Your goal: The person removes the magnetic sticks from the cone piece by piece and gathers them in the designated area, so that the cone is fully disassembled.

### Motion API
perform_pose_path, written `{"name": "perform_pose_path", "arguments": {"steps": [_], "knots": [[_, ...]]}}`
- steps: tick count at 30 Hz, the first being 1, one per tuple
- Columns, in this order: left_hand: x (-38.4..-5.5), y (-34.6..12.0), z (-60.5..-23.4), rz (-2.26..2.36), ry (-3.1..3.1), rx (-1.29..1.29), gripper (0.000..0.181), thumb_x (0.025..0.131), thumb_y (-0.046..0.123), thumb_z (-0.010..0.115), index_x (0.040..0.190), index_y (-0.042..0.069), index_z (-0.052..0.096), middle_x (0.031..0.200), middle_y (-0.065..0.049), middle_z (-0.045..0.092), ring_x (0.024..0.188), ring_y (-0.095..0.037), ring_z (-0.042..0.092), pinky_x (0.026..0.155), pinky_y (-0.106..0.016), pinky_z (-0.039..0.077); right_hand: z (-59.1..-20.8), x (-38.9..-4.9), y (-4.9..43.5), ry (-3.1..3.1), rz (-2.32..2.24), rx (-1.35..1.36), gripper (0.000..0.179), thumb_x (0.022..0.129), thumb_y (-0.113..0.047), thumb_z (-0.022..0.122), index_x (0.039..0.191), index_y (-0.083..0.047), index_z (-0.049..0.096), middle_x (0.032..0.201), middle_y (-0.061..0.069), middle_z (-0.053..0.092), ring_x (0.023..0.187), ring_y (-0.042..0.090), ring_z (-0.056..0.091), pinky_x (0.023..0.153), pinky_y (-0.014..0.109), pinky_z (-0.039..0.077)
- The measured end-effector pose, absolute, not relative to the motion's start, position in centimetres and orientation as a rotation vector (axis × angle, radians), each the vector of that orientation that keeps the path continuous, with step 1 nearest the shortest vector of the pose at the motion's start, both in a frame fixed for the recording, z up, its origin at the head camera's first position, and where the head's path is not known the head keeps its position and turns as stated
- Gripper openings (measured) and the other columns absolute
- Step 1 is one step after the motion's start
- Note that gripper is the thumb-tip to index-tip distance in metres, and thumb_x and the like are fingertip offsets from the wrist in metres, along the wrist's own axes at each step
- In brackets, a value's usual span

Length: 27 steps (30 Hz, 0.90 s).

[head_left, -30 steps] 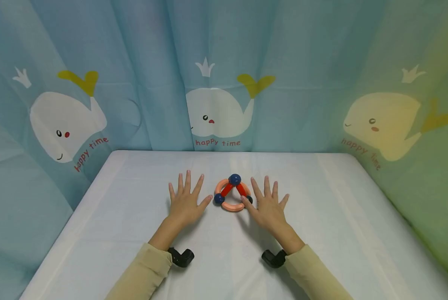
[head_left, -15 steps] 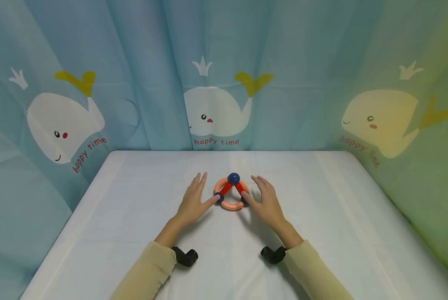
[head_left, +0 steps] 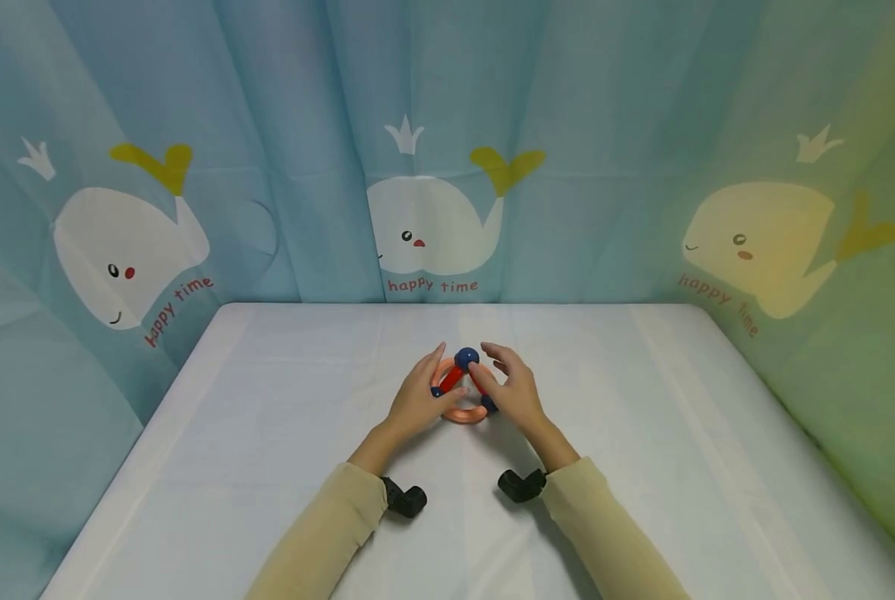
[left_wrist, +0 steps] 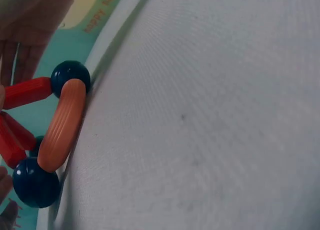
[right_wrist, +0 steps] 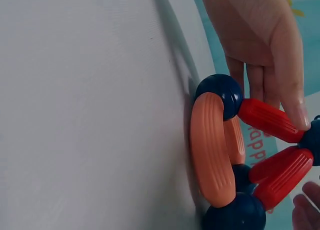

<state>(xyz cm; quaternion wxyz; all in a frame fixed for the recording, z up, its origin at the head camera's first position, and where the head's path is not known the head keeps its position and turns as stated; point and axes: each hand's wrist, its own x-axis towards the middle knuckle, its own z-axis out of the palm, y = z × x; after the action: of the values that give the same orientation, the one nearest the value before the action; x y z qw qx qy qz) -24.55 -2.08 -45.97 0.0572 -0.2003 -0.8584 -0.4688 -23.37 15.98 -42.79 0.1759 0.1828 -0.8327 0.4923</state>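
One left hand (head_left: pixel 415 402), slackly curved with no visible grip, flanks a blue-ball, red-rod, peach-bar toy frame (head_left: pixel 452 379) on the white worktop (head_left: pixel 192 467); the right hand (head_left: pixel 516 394), equally loose, faces it. This seems the reaching step; an even grip is needed next.

Work area: white table (head_left: pixel 627 417) below a printed curtain (head_left: pixel 605 100).
Facing you, the creased blue curtain carries three pale whales (head_left: pixel 447 221) with yellow tails (head_left: pixel 507 171) and red "happy time" lettering (head_left: pixel 432 286); to your right, it shades into yellow-green.
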Motion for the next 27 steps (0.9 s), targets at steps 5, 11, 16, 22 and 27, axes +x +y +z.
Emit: {"name": "perform_pose_path", "arguments": {"steps": [5, 11, 16, 22, 27], "knots": [[-24.8, -1.7, -46.3, -1.42, -2.555, -0.625, 0.064, 0.084, 0.033, 0.066, 0.137, 0.006, 0.043, 0.129, -0.01, 0.05, 0.115, -0.025, 0.048, 0.094, -0.04, 0.041, -42.5, -23.7, 15.3, -2.351, 1.465, 0.553, 0.042, 0.084, -0.011, 0.067, 0.12, 0.008, 0.054, 0.12, 0.022, 0.055, 0.112, 0.033, 0.05, 0.096, 0.045, 0.039], [-25.0, -1.3, -46.3, -1.41, -2.47, -0.613, 0.043, 0.085, 0.019, 0.066, 0.123, 0.001, 0.057, 0.114, -0.01, 0.061, 0.098, -0.021, 0.058, 0.081, -0.032, 0.049, -40.5, -22.7, 14.4, -2.327, 1.475, 0.672, 0.039, 0.083, 0.002, 0.064, 0.118, 0.015, 0.052, 0.116, 0.03, 0.053, 0.107, 0.041, 0.052, 0.091, 0.051, 0.04], [-24.9, -1.0, -46.1, -1.386, -2.4, -0.617, 0.038, 0.085, 0.018, 0.067, 0.117, -0.003, 0.061, 0.111, -0.013, 0.062, 0.097, -0.021, 0.059, 0.08, -0.029, 0.049, -41.1, -23.4, 14.6, -2.361, 1.427, 0.679, 0.039, 0.083, 0.003, 0.065, 0.119, 0.011, 0.053, 0.116, 0.026, 0.055, 0.106, 0.037, 0.054, 0.091, 0.046, 0.043], [-24.9, -1.1, -46.3, -1.343, -2.348, -0.641, 0.034, 0.083, 0.014, 0.07, 0.111, -0.003, 0.064, 0.099, -0.011, 0.065, 0.084, -0.018, 0.061, 0.072, -0.027, 0.051, -42.1, -24.2, 15.0, -2.386, 1.398, 0.68, 0.038, 0.083, -0.001, 0.066, 0.118, 0.009, 0.055, 0.116, 0.021, 0.056, 0.107, 0.032, 0.055, 0.091, 0.044, 0.043], [-24.8, -1.3, -46.6, -1.341, -2.309, -0.644, 0.031, 0.081, 0.011, 0.071, 0.108, -0.003, 0.066, 0.094, -0.01, 0.065, 0.08, -0.018, 0.06, 0.07, -0.027, 0.051, -42.2, -24.1, 14.9, -2.399, 1.372, 0.671, 0.037, 0.084, -0.004, 0.066, 0.117, 0.009, 0.055, 0.115, 0.022, 0.057, 0.106, 0.032, 0.055, 0.091, 0.043, 0.043]]}}
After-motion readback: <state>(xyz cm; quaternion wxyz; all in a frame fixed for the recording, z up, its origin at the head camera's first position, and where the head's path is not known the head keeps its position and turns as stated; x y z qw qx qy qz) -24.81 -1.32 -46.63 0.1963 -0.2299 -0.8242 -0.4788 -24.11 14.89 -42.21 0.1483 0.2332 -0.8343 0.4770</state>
